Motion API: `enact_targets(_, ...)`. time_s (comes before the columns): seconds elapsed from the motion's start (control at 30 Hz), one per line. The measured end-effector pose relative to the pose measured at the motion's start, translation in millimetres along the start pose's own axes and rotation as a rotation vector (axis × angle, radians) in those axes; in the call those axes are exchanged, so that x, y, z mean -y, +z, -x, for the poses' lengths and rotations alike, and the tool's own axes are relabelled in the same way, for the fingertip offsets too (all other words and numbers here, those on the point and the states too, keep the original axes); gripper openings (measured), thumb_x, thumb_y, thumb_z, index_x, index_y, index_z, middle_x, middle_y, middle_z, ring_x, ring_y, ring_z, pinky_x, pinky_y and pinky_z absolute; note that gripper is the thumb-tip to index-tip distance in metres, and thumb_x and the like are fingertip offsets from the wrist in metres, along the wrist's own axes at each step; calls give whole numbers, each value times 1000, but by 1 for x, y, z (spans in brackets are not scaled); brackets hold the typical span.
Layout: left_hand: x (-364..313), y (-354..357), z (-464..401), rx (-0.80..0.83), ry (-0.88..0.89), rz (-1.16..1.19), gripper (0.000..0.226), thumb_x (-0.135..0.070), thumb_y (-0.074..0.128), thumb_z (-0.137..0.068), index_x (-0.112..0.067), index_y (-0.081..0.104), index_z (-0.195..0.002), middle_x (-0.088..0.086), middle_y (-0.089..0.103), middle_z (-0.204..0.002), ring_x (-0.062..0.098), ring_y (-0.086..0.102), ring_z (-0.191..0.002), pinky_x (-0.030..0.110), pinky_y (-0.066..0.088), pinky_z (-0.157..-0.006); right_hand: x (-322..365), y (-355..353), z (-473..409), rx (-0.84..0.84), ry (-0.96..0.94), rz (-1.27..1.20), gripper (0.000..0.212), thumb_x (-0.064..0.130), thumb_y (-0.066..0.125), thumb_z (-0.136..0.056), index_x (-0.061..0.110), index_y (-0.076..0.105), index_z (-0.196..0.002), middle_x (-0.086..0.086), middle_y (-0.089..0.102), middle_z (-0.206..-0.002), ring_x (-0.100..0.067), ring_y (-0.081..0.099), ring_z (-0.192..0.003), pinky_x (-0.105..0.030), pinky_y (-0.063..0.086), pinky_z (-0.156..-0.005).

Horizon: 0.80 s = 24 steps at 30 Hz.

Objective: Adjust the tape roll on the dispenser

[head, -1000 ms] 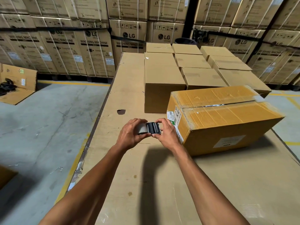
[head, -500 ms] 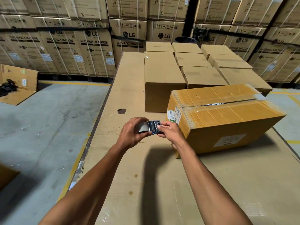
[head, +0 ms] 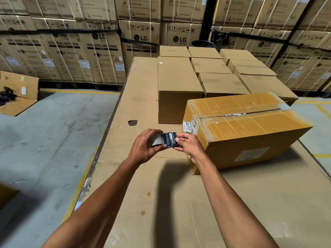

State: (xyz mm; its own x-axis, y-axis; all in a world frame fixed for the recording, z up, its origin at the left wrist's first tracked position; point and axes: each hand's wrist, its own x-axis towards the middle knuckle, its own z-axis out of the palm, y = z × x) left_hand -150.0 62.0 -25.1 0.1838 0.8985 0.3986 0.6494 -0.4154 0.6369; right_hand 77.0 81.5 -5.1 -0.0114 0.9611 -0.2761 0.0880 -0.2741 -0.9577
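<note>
Item 1, left hand (head: pixel 143 149): curling round a roll of tape (head: pixel 165 139), holding it above the near part of the bench (head: pixel 136 97).

Item 2, roll of tape: sitting between both hands, just left of the near corner of the taped carton (head: pixel 250 133); the surface is showing dark and glossy. Whether a free end is lifting cannot be told.

Item 3, right hand (head: pixel 189 144): pinching the roll's right edge with thumb and fingertips (head: pixel 177 139), the wrist lying close to the carton's labelled end.

Item 4, taped carton: resting on the bench, its top seam showing a dark slit under clear tape.

Item 5, plain cartons (head: pixel 179 86): standing in rows on the far part of the bench.

Risks, as judged: the pinch is looking shallow, so the tape end may be slipping back onto the roll or tearing narrow; a hard pull could be twisting the strip onto itself; the roll may be dropping to the concrete floor (head: pixel 44 140) if the left hand's hold loosens.
</note>
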Motion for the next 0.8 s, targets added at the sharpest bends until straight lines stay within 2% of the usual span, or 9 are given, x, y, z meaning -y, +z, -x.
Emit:
enact_targets(0.1,0,-1,-2,0,-9,0,61,-58,86,-89,-26,67,-138,-6,72,-126,16,66,-110,45,62,-89,1,0,1,-4,15,-20,8,17,70,-102,16,70,-109,-17,69,-126,-29,75,-105,-44,66,-87)
enact_targets(0.17,-1,-2,-2,2,-6,-7,61,-58,87,-89,-27,67,-138,-6,72,-126,16,66,-109,45,62,-88,4,3,1,-18,19,13,32,34,78,-95,11,71,-116,-15,72,-120,-24,77,-100,-42,67,-83)
enact_targets(0.23,-2,-1,-3,2,7,-14,60,-57,88,-89,-27,68,-137,-5,73,-125,15,66,-107,44,62,-87,7,7,2,-75,11,100,50,41,87,-85,8,69,-119,-10,74,-112,-20,78,-95,-37,68,-76)
enact_targets(0.37,-4,0,-3,7,12,-31,61,-56,88,-89,-26,67,-138,-4,72,-125,15,65,-107,42,62,-86,7,10,-1,-140,-16,179,49,30,89,-85,8,68,-124,-11,73,-112,-21,78,-90,-33,67,-71)
enact_targets(0.5,-4,0,-2,21,30,-58,62,-57,88,-88,-26,66,-138,-4,72,-127,17,65,-107,43,63,-86,5,8,0,-124,-12,185,43,23,85,-90,7,68,-126,-13,74,-112,-21,78,-91,-38,68,-74)
enact_targets(0.6,-2,1,-2,35,29,-62,64,-58,88,-88,-27,65,-140,-4,72,-128,17,65,-108,42,63,-87,4,7,1,-111,12,115,35,18,83,-91,6,69,-121,-11,73,-107,-22,77,-93,-42,68,-77)
enact_targets(0.8,1,2,0,45,14,-46,64,-57,88,-88,-27,67,-141,-6,71,-128,14,65,-108,39,61,-87,4,3,3,-65,45,35,19,12,81,-92,11,70,-106,-18,73,-112,-30,77,-98,-46,67,-80)
